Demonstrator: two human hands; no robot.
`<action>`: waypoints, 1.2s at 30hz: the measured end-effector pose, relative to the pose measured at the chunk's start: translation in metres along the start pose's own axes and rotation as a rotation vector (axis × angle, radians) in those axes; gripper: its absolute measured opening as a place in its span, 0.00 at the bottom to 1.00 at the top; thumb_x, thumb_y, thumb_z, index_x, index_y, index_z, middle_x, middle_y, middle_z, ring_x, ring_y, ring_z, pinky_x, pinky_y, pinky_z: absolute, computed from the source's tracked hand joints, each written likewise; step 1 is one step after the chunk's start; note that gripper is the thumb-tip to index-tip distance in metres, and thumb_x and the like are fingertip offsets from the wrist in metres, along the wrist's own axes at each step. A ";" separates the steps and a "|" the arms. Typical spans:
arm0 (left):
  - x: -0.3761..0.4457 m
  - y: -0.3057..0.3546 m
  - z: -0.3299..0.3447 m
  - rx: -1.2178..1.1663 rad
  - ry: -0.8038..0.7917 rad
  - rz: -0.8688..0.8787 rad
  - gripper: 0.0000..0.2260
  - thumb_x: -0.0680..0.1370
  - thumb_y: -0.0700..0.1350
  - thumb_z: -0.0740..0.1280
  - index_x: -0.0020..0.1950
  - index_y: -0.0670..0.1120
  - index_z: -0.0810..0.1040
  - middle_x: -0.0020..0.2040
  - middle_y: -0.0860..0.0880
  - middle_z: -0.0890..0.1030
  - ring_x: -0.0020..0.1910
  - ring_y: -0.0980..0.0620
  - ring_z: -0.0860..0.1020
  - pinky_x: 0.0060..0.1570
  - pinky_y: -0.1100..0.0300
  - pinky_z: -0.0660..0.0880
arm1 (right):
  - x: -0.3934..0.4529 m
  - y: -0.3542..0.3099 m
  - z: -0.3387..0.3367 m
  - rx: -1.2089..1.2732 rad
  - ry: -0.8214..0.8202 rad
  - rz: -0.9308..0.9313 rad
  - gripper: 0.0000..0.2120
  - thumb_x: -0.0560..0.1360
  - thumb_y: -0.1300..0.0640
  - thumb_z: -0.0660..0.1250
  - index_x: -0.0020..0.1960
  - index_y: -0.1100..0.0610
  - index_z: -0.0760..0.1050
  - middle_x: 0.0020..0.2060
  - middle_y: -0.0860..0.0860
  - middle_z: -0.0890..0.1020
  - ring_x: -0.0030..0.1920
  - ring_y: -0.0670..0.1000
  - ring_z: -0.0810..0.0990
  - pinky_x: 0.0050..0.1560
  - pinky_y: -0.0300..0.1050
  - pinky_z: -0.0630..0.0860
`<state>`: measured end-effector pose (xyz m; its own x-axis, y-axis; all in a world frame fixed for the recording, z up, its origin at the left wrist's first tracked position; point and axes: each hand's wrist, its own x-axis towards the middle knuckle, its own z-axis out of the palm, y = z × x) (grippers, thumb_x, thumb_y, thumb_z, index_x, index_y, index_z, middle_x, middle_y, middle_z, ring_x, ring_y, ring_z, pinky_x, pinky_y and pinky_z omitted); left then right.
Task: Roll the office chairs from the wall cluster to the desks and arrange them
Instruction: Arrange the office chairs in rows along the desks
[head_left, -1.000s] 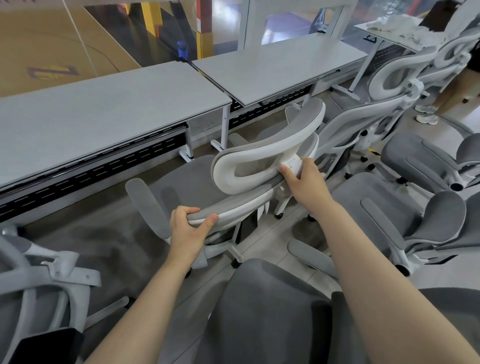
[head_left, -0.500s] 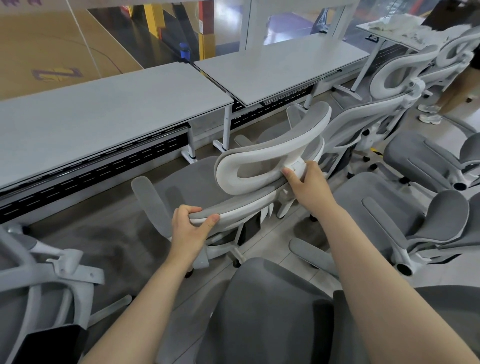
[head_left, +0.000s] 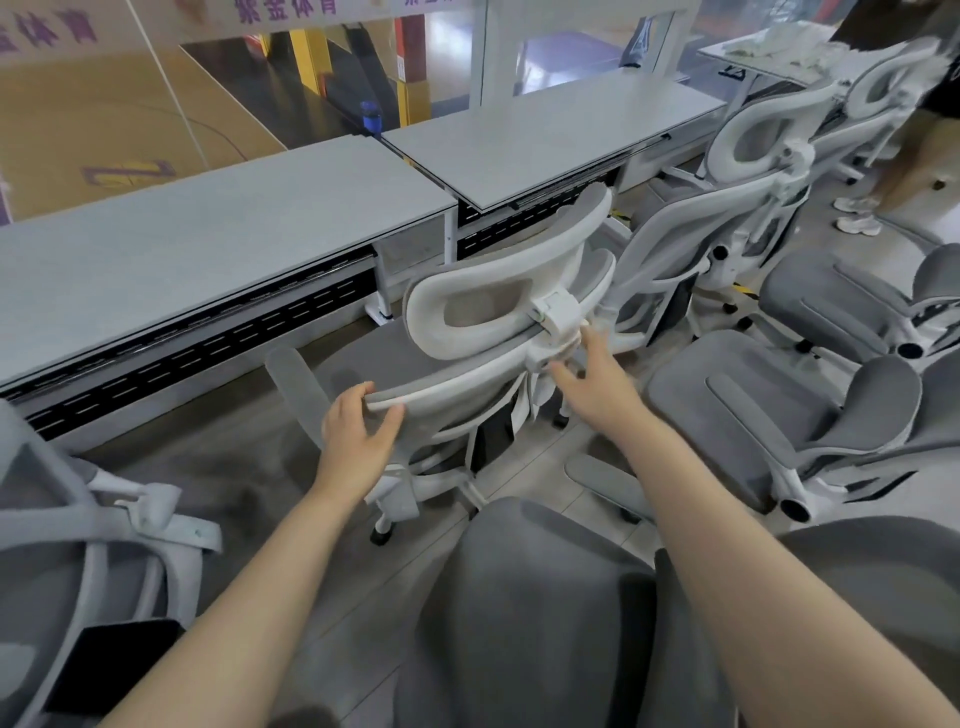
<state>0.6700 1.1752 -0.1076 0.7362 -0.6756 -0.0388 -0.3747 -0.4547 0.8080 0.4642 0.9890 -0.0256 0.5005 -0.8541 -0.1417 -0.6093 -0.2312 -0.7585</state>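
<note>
Fingers of my left hand (head_left: 358, 431) curl over the top rim of the chair (head_left: 467, 364) back at centre frame, thumb underneath, so that hand is clamped on the rim. My right hand (head_left: 592, 382) hangs just right of the white headrest bracket (head_left: 558, 312), fingers spread and relaxed; I cannot tell whether the tips touch the frame, but they grip nothing.

I judge I am mid-way through seating this chair: it faces the tabletop (head_left: 208, 228) at centre left, with its seat not yet under the edge. The next move calls for a fresh right-hand hold on the back, then an even push forward so the castors run straight and the armrest (head_left: 298, 384) clears the tabletop edge.

More grey chairs (head_left: 779, 395) crowd the right side and the lower frame, still to be moved. Of containers I see none; the tabletop at the upper right (head_left: 722, 52) carries some pale clutter, too blurred to name.
</note>
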 end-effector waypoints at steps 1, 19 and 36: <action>-0.008 0.000 -0.002 0.041 -0.004 0.025 0.25 0.80 0.53 0.63 0.74 0.49 0.63 0.74 0.50 0.64 0.74 0.49 0.61 0.70 0.54 0.58 | -0.018 0.002 0.000 0.005 -0.014 -0.029 0.27 0.79 0.52 0.63 0.75 0.54 0.58 0.65 0.48 0.71 0.67 0.51 0.69 0.57 0.40 0.64; -0.305 -0.011 0.028 0.360 -0.296 0.118 0.22 0.78 0.49 0.64 0.72 0.49 0.66 0.70 0.50 0.70 0.69 0.49 0.68 0.68 0.54 0.66 | -0.280 0.096 0.041 -0.238 -0.262 -0.090 0.23 0.78 0.52 0.61 0.72 0.55 0.63 0.68 0.53 0.70 0.69 0.56 0.65 0.69 0.53 0.64; -0.475 0.012 0.023 0.307 -0.375 0.163 0.19 0.81 0.50 0.62 0.71 0.53 0.67 0.70 0.57 0.68 0.69 0.57 0.67 0.60 0.68 0.60 | -0.465 0.143 -0.046 -0.344 -0.147 -0.181 0.19 0.79 0.50 0.60 0.69 0.52 0.66 0.65 0.48 0.73 0.66 0.49 0.69 0.65 0.47 0.69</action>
<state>0.3028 1.4779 -0.0927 0.4228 -0.8880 -0.1809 -0.6572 -0.4378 0.6135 0.1163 1.3319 -0.0386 0.6854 -0.7157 -0.1338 -0.6611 -0.5347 -0.5264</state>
